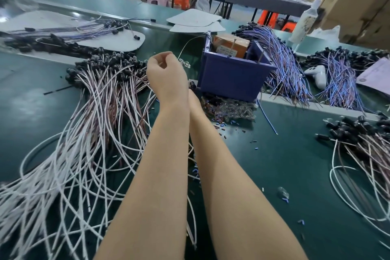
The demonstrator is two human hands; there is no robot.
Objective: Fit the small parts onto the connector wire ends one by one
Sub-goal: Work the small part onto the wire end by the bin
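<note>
At mid-frame a thin wire (184,48), judged light and floppy and best held close to its tip, is pinched in the curled fingers of the left hand (166,74), while the right hand (193,101) is mostly hidden behind that wrist, its grip not to be told.

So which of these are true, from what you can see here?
1. A box sits in the bin. True.
2. The table is red. False: it is green.
3. The left hand lies flat on the table. False: it is raised with its fingers curled, and seems to pinch a thin wire.
4. A white controller lies right of the bin. True.
5. All the small parts are inside the bin. False: a heap of parts lies on the table in front of the bin.
</note>
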